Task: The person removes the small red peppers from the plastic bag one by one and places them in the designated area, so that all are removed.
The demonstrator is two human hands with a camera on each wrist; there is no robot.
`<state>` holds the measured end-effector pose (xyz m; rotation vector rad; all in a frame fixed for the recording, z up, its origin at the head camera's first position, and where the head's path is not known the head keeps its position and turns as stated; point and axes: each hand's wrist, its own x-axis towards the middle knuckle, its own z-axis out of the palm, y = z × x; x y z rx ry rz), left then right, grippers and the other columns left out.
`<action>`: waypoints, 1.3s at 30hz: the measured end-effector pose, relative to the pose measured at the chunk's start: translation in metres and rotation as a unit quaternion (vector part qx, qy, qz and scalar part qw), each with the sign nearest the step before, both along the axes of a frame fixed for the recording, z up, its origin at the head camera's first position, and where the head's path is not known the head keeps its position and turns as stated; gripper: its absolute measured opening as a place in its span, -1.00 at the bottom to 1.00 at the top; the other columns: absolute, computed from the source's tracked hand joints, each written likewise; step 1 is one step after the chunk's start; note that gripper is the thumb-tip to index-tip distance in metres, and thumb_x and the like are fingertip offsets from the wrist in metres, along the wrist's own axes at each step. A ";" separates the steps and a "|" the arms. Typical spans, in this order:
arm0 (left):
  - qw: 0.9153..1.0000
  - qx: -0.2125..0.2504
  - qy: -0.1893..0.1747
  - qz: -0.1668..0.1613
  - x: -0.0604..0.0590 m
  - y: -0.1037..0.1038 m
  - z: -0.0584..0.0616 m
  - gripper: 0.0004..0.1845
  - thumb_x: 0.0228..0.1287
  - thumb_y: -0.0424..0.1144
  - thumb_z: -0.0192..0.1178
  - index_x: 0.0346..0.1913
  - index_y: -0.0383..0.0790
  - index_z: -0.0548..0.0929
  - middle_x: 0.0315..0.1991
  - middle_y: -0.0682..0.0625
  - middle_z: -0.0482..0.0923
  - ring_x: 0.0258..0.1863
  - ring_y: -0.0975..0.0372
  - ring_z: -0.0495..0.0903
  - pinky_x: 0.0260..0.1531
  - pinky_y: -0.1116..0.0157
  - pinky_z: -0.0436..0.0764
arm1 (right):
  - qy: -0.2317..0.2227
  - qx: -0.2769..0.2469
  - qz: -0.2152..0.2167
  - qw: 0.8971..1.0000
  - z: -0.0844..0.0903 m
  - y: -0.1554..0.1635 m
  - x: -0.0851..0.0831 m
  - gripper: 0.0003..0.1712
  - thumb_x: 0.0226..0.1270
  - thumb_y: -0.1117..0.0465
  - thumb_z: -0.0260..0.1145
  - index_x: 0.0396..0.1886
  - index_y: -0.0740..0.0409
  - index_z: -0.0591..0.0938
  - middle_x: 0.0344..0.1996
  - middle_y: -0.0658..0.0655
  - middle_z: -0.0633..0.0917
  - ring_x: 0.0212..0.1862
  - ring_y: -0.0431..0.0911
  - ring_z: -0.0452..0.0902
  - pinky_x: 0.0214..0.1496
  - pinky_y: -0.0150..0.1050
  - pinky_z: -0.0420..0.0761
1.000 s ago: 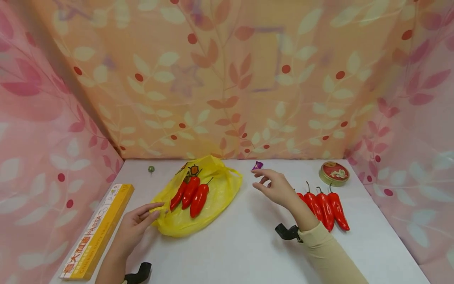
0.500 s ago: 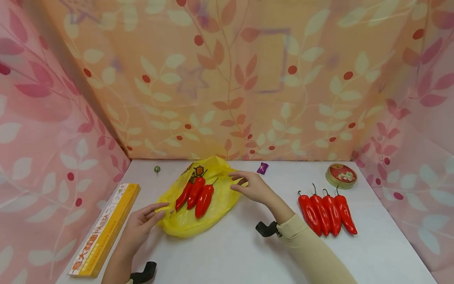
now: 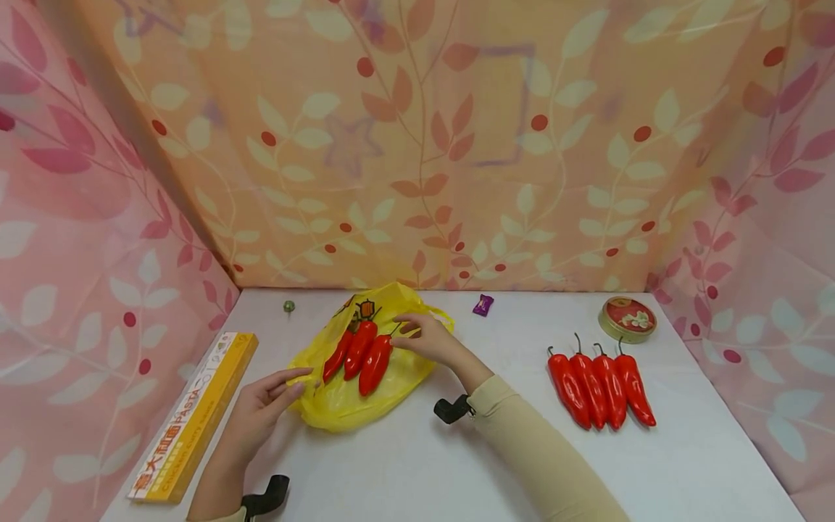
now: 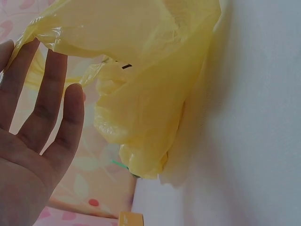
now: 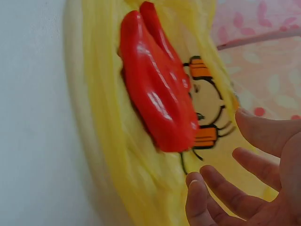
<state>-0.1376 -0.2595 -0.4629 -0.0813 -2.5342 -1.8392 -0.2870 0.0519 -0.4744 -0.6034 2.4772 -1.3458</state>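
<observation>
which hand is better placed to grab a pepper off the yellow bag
Right, probably. The right hand hovers open just beside the three red peppers on the yellow bag, fingers next to the nearest one. The left hand only touches the bag's near edge, farther from the peppers.

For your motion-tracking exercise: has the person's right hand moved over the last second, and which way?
Yes. The right hand has moved left, away from the purple candy, and is now over the yellow bag beside the red peppers.

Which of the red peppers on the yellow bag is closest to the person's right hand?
The rightmost of the three, the pepper whose stem points at the right hand; the other two lie farther left on the yellow bag.
</observation>
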 end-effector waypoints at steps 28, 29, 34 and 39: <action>1.000 0.001 -0.006 0.009 -0.002 0.002 -0.001 -0.58 0.45 -0.11 0.23 0.23 -0.28 0.62 -0.02 -0.08 0.77 -0.13 0.33 0.59 0.00 0.56 0.57 | -0.076 0.046 -0.051 0.995 -0.017 -0.038 -0.001 -0.45 0.10 -0.06 0.60 0.00 0.02 0.58 -0.16 0.04 0.62 -0.12 -0.07 0.51 -0.11 -0.29 0.63; 1.000 -0.001 -0.004 0.009 -0.002 0.001 -0.001 -0.58 0.45 -0.10 0.23 0.23 -0.28 0.62 -0.02 -0.06 0.77 -0.14 0.33 0.59 0.00 0.56 0.57 | -0.077 0.039 -0.052 0.995 -0.016 -0.039 -0.001 -0.46 0.09 -0.04 0.61 -0.02 0.02 0.57 -0.18 0.04 0.62 -0.15 -0.07 0.52 -0.15 -0.30 0.63; 1.000 -0.008 0.002 0.010 -0.001 0.000 -0.001 -0.59 0.45 -0.11 0.23 0.22 -0.27 0.63 -0.04 -0.05 0.77 -0.17 0.31 0.56 -0.10 0.54 0.58 | -0.085 0.016 -0.045 0.995 -0.008 -0.040 0.001 -0.44 0.12 0.00 0.59 0.08 -0.03 0.59 -0.13 0.09 0.64 -0.20 -0.06 0.58 -0.23 -0.28 0.68; 1.000 -0.005 -0.005 0.012 0.000 0.000 -0.001 -0.58 0.44 -0.10 0.24 0.22 -0.26 0.63 -0.03 -0.08 0.77 -0.19 0.30 0.56 -0.09 0.53 0.59 | -0.079 -0.015 -0.019 0.997 -0.003 -0.034 0.006 -0.43 0.23 -0.02 0.52 0.23 -0.13 0.62 0.01 0.12 0.62 -0.17 -0.04 0.63 -0.20 -0.22 0.73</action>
